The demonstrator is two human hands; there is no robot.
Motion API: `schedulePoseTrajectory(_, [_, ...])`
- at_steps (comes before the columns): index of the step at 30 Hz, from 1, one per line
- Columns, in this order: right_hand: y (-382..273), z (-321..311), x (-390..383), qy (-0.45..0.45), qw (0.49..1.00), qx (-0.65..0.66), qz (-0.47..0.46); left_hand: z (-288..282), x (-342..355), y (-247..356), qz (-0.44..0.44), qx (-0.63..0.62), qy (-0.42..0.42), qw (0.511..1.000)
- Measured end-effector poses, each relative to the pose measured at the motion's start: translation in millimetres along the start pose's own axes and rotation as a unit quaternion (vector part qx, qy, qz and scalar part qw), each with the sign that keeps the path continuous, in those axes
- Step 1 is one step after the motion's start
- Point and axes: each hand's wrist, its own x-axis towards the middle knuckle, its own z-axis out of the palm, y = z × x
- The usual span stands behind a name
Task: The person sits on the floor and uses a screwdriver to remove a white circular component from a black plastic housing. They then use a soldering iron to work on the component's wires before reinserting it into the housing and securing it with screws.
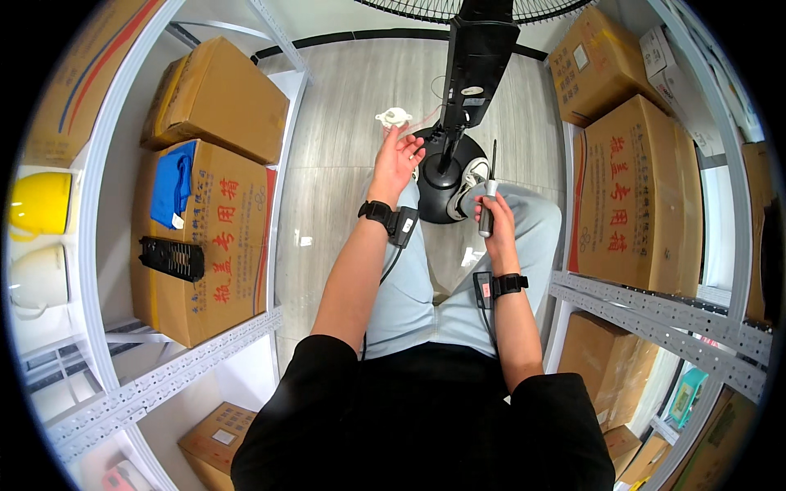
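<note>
My left hand (399,164) is palm up with its fingers apart and loosely curled, beside the stand of a black fan (475,74). Just beyond its thumb is a small white round part (395,119) with side lugs, and thin wires run from it toward the fan; whether the thumb touches it I cannot tell. A screwdriver (488,214) with a grey and black handle is gripped in my right hand (500,225), its shaft pointing away from me. The fan's round black base (440,204) rests on the floor between my feet.
Metal shelves with cardboard boxes (209,237) line the left, and more boxes (626,196) fill the right. A black slotted cover (172,259) and a folded blue cloth (173,184) lie on a left box. The fan's wire cage (409,10) reaches the top edge.
</note>
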Motion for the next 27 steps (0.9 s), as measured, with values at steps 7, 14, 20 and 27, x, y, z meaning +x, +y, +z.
schedulePoseTrajectory(7, [5.8, 0.8, -0.1, -0.001, 1.0, 0.008, 0.011, -6.3, 3.5, -1.7, 0.022, 0.037, -0.017, 0.999])
schedulePoseTrajectory(14, [5.1, 3.3, -1.0, -0.001, 1.0, -0.001, 0.019, -10.1, 6.0, 1.6, -0.01, 0.022, -0.004, 1.0])
schedulePoseTrajectory(20, [4.2, 2.2, -2.4, 0.001, 1.0, -0.001, 0.011, -4.9, 9.1, 1.1, -0.047, 0.037, 0.013, 0.998])
schedulePoseTrajectory(27, [7.0, 2.0, -1.4, -0.001, 1.0, 0.001, 0.019, -20.4, 22.9, 0.5, -0.097, 0.033, 0.0, 0.995])
